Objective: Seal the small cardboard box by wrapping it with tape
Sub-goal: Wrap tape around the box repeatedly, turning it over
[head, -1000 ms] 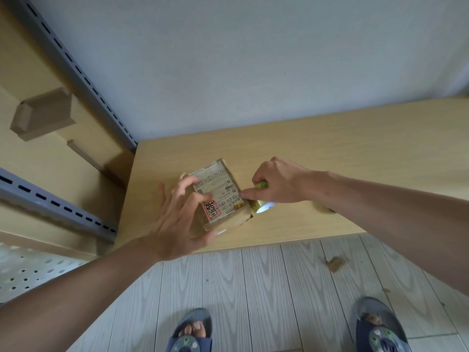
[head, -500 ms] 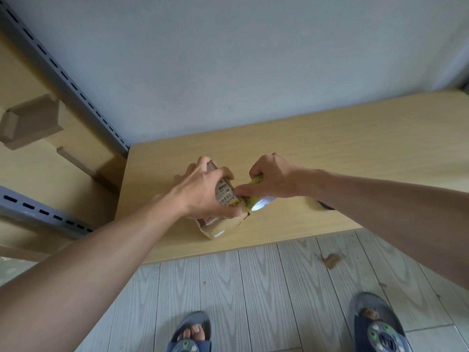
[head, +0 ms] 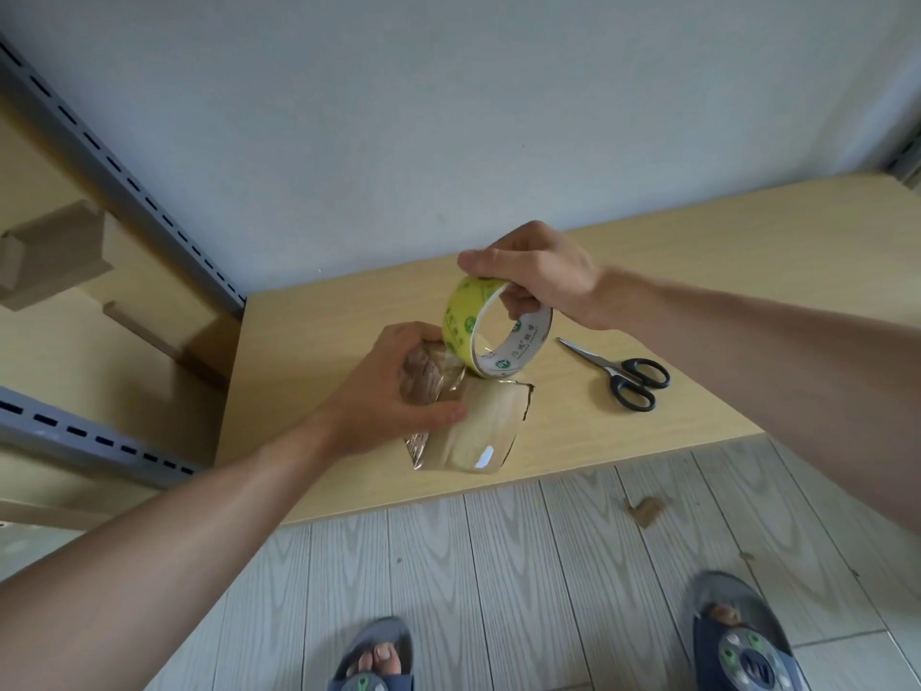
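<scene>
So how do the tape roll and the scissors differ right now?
The tape roll is held in the air by the right hand; the scissors lie untouched on the table. The roll is a yellow-green ring; the scissors are metal with black handles. The roll is over the box; the scissors off to its right.

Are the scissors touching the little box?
Apart. The head view shows bare table between the scissors and the cardboard box.

I see black-handled scissors point(head: 623, 376) lying closed on pale wood table point(head: 747, 291), blades pointing left. Grey-white wall point(head: 448, 117) behind. Cardboard scrap point(head: 646, 511) on plank floor point(head: 498, 591). Slotted grey shelf rail point(head: 124, 172) on my left.
</scene>
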### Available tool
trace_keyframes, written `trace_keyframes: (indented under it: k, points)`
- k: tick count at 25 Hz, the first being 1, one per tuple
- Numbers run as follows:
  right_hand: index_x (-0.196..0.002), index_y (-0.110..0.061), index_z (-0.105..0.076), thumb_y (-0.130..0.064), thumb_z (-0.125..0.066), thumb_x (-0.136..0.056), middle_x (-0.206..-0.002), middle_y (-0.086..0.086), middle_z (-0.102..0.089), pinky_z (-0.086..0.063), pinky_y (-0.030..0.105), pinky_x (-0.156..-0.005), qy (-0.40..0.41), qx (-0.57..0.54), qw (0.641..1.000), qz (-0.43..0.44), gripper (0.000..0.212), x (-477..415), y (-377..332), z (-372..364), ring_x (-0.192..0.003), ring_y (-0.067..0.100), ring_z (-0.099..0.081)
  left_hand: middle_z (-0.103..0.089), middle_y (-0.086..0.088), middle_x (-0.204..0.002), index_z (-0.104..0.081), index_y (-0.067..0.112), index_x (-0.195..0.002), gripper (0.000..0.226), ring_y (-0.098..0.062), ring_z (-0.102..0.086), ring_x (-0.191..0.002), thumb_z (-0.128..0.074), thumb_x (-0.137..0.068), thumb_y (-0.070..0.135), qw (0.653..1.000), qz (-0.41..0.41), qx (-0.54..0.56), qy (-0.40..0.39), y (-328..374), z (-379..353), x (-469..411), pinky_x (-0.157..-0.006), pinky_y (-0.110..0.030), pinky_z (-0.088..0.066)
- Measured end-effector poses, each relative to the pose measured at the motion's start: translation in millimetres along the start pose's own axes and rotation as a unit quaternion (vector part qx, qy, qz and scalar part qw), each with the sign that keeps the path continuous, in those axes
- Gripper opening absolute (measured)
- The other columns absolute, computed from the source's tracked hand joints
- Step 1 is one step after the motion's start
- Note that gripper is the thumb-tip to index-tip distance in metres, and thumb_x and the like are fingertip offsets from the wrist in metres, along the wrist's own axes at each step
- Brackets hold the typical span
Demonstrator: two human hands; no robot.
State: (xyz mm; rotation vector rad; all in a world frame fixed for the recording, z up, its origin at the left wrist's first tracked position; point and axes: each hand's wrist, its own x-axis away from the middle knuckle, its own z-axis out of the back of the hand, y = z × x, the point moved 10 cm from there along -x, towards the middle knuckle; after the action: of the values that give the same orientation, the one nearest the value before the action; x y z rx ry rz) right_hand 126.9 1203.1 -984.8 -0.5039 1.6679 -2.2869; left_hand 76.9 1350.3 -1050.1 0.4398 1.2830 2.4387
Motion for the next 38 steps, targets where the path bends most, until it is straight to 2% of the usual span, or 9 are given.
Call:
trace_keyframes:
  k: [3,8,13,18,23,27,31,34,38]
  points:
    - [-0.051,-0.016,-0.034,-0.038,-0.065,-0.093,-0.05,0.001,-0.029,-0.025,0.026,-0.047,-0.016,0.125,0.992,0.034,0.056,4,-13,4,-0.049,0.02,-0.027,-0.046,0.011,-0.125,-0.052,0.057,-0.118,0.063,-0.007,-0.052,-0.119,-0.078,-0.06,0.053,0.999,-0.02,0.017,0.038,-1,9,10,-0.101,-0.039,-0.05]
    - [-0.051,-0.02,-0.025,-0.044,-0.06,-0.088,-0.053,-0.002,-0.021,-0.018,0.032,-0.051,0.004,0.252,0.966,0.05,0.057,13,7,12,-0.049,0.016,-0.02,-0.046,0.009,-0.127,-0.056,0.038,-0.124,0.065,0.002,-0.051,-0.11,-0.074,-0.063,0.049,0.995,-0.033,-0.015,0.089,-4,22,17,-0.098,-0.039,-0.052]
    - [-0.048,-0.016,-0.033,-0.039,-0.066,-0.09,-0.049,0.0,-0.027,-0.025,0.03,-0.05,-0.002,0.353,0.935,0.019,0.058,17,24,21,-0.045,0.015,-0.025,-0.047,0.007,-0.128,-0.056,0.029,-0.129,0.068,-0.01,-0.05,-0.122,-0.07,-0.067,0.054,0.995,-0.028,-0.034,0.092,-5,21,16,-0.104,-0.041,-0.048]
    - [-0.046,-0.018,-0.037,-0.047,-0.062,-0.092,-0.047,-0.004,-0.028,-0.027,0.03,-0.051,-0.024,0.326,0.945,-0.01,0.06,15,41,8,-0.04,0.01,-0.027,-0.045,0.019,-0.126,-0.053,0.031,-0.131,0.062,-0.023,-0.051,-0.124,-0.069,-0.074,0.051,0.994,-0.035,-0.017,0.099,-16,24,17,-0.1,-0.056,-0.05]
    - [-0.065,0.006,-0.056,-0.057,-0.057,-0.092,-0.057,0.004,-0.031,-0.025,0.034,-0.054,-0.04,0.26,0.963,-0.058,0.069,15,75,-8,-0.051,0.019,-0.028,-0.049,-0.001,-0.121,-0.052,0.032,-0.129,0.061,-0.023,-0.052,-0.115,-0.064,-0.073,0.053,0.991,-0.036,-0.016,0.127,-18,23,21,-0.1,-0.048,-0.047]
    - [-0.062,-0.015,-0.044,-0.066,-0.054,-0.091,-0.058,0.002,-0.038,-0.032,0.033,-0.061,0.035,0.111,0.988,-0.104,0.059,15,83,-9,-0.054,0.018,-0.036,-0.062,0.0,-0.118,-0.055,0.034,-0.125,0.055,-0.021,-0.063,-0.106,-0.064,-0.075,0.054,0.982,0.008,0.096,0.162,-31,30,20,-0.092,-0.05,-0.054]
    - [-0.081,-0.014,-0.056,-0.062,-0.061,-0.088,-0.064,-0.002,-0.045,-0.048,0.04,-0.068,0.11,-0.178,0.97,-0.12,0.049,9,80,4,-0.059,0.02,-0.046,-0.068,-0.01,-0.122,-0.056,0.019,-0.132,0.076,-0.026,-0.068,-0.1,-0.066,-0.07,0.063,0.903,0.145,0.354,0.195,-51,3,31,-0.088,-0.052,-0.054]
    - [-0.101,-0.013,-0.063,-0.057,-0.059,-0.093,-0.082,0.005,-0.05,-0.054,0.037,-0.065,0.138,-0.236,0.947,-0.168,0.044,11,89,2,-0.066,0.021,-0.051,-0.066,-0.018,-0.127,-0.051,0.014,-0.141,0.09,-0.032,-0.065,-0.111,-0.075,-0.071,0.066,0.863,0.197,0.437,0.161,-51,-16,33,-0.093,-0.046,-0.049]
    - [-0.114,-0.02,-0.069,-0.056,-0.059,-0.093,-0.094,0.009,-0.057,-0.051,0.029,-0.052,0.155,-0.183,0.944,-0.228,0.043,16,105,6,-0.069,0.025,-0.057,-0.065,-0.008,-0.136,-0.049,0.018,-0.142,0.093,-0.024,-0.06,-0.128,-0.07,-0.071,0.074,0.918,0.166,0.356,0.045,-41,-22,35,-0.102,-0.04,-0.051]
